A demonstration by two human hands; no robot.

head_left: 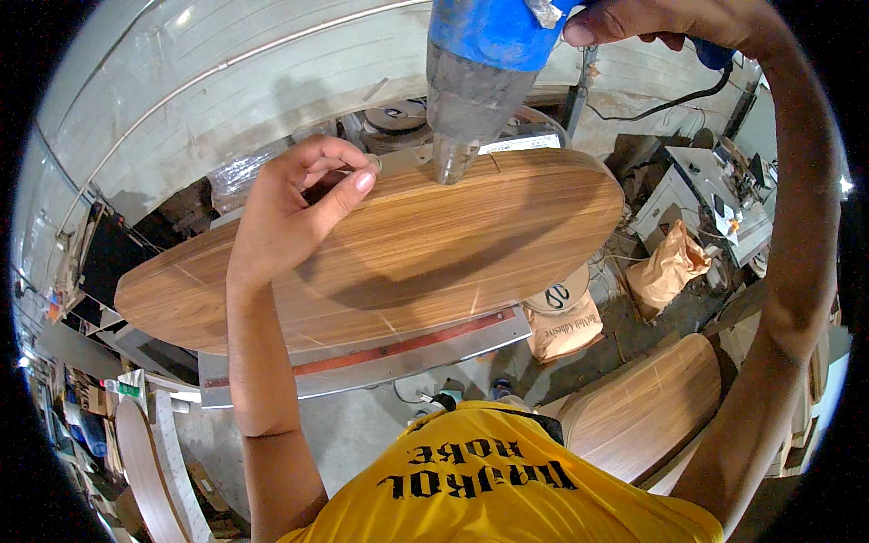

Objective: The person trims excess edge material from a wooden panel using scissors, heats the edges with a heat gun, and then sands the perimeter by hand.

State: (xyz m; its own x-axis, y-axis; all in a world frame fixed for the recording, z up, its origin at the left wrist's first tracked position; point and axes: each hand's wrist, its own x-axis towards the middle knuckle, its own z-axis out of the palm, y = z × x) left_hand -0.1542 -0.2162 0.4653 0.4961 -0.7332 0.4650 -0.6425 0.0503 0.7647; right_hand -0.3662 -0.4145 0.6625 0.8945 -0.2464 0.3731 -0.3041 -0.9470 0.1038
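A long oval wood-grain board lies flat before me, with short pale marks along its near side. My right hand is closed around the handle of a blue heat gun, partly cut off by the top of the view. Its metal nozzle points down at the board's far edge, seemingly just over it. Left of the nozzle, my left hand is raised over the board. Thumb and forefinger pinch the end of a thin strip; the rest of it is hidden.
Under the board is a grey metal table with a red strip. Paper sacks stand on the right, near a cluttered white cabinet. Another stack of curved boards lies lower right. A black cord trails from the heat gun.
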